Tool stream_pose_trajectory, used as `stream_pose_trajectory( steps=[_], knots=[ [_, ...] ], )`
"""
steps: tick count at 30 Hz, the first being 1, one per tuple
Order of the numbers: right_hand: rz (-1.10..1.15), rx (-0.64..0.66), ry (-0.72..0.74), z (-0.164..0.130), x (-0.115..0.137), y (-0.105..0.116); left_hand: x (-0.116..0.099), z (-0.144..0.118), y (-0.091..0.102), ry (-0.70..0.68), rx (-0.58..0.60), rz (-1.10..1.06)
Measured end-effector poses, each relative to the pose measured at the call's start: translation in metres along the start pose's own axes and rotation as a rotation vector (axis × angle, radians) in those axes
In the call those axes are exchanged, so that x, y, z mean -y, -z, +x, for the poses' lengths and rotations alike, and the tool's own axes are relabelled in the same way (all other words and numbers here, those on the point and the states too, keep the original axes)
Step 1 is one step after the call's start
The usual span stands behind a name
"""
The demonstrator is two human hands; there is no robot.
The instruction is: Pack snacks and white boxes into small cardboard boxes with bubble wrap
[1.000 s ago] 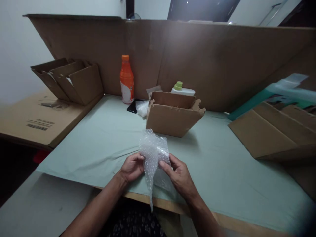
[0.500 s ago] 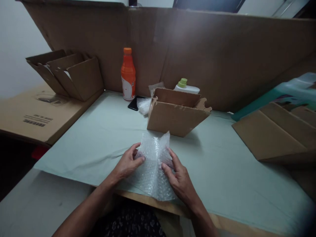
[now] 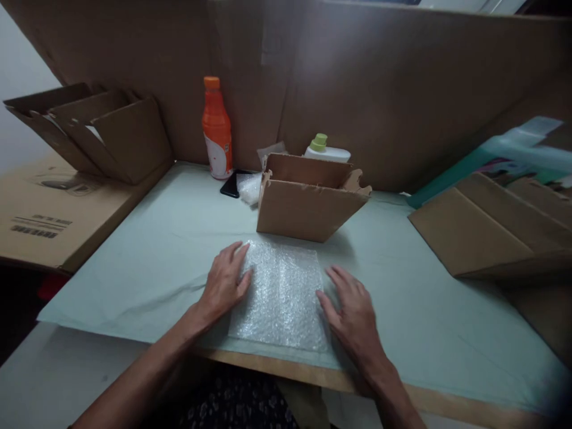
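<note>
Head view looking down at a table covered with a pale green sheet [image 3: 402, 310], and both hands are pressed flat on it with nothing gripped. Left hand [image 3: 223, 283] has its fingers stretched out straight and close together, palm down, with the fingertips [image 3: 241, 253] and the inner edge of the hand resting on the left edge of a clear rectangular sheet of bubble wrap [image 3: 281, 295]. Right hand [image 3: 353, 310] is the same deal, fingers loosely spread and flat, touching the right edge of the wrap, so neither hand is closed around anything. That bubble wrap lies spread flat on the green sheet right at the near edge of the table, between the two hands. Just behind it, almost touching its far edge, sits a small open brown cardboard box [image 3: 308, 202] tilted toward the right, so it blocks the way straight ahead. Behind the box there's a white bottle with a light green cap [image 3: 324, 149] lying low, and to the left an upright orange plastic bottle with an orange cap [image 3: 217, 131], a black phone [image 3: 231, 185] lying flat and a small crumpled wad of clear plastic [image 3: 249, 189] beside it. Far left has a stack of folded brown cardboard boxes [image 3: 102, 131] leaning together, and on the right lies a flattened brown cardboard piece [image 3: 491, 232]. A tall brown cardboard wall [image 3: 402, 89] closes off the back.
</note>
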State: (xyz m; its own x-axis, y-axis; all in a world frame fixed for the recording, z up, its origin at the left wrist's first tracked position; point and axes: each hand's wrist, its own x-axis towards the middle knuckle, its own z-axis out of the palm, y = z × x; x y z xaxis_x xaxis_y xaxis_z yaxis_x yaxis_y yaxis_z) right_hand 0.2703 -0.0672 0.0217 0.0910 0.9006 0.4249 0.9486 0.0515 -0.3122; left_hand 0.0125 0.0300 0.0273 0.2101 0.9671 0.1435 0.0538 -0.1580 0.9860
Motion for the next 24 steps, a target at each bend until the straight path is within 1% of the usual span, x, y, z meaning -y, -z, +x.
stream_pose_trajectory(
  steps=[2,3,5,6,8,9,11,13,15,17,19,20,22,24],
  knots=[
    [0.026,0.121,0.156,0.019,0.019,-0.014,0.002,0.001,-0.013,-0.096,0.169,0.077],
    [0.035,0.189,0.210,0.029,0.028,-0.023,0.005,0.001,-0.019,-0.123,0.246,0.109],
    [0.037,0.309,0.269,0.043,0.036,-0.041,0.014,0.004,-0.025,-0.131,0.350,0.166],
    [0.030,0.350,0.279,0.047,0.035,-0.047,0.020,0.006,-0.025,-0.125,0.381,0.195],
    [0.000,0.375,0.268,0.046,0.018,-0.053,0.030,0.009,-0.018,-0.122,0.410,0.249],
    [-0.021,0.361,0.248,0.041,0.004,-0.051,0.034,0.011,-0.014,-0.132,0.415,0.269],
    [-0.075,0.295,0.172,0.025,-0.030,-0.040,0.039,0.011,-0.006,-0.155,0.408,0.288],
    [-0.116,0.222,0.098,0.003,-0.059,-0.020,0.038,0.011,-0.001,-0.169,0.404,0.284],
    [-0.111,0.200,0.091,-0.021,-0.075,0.003,0.034,0.010,0.001,-0.174,0.406,0.274],
    [-0.069,0.240,0.172,-0.040,-0.071,0.024,0.029,0.009,0.004,-0.163,0.396,0.228],
    [-0.026,0.306,0.280,-0.052,-0.054,0.038,0.025,0.005,0.008,-0.147,0.383,0.188],
    [-0.011,0.335,0.330,-0.054,-0.044,0.040,0.022,0.002,0.011,-0.151,0.398,0.207],
    [0.022,0.362,0.407,-0.053,-0.025,0.039,0.018,-0.006,0.018,-0.195,0.485,0.333],
    [0.089,0.328,0.442,-0.048,-0.012,0.032,0.012,-0.015,0.027,-0.251,0.614,0.480]
  ],
)
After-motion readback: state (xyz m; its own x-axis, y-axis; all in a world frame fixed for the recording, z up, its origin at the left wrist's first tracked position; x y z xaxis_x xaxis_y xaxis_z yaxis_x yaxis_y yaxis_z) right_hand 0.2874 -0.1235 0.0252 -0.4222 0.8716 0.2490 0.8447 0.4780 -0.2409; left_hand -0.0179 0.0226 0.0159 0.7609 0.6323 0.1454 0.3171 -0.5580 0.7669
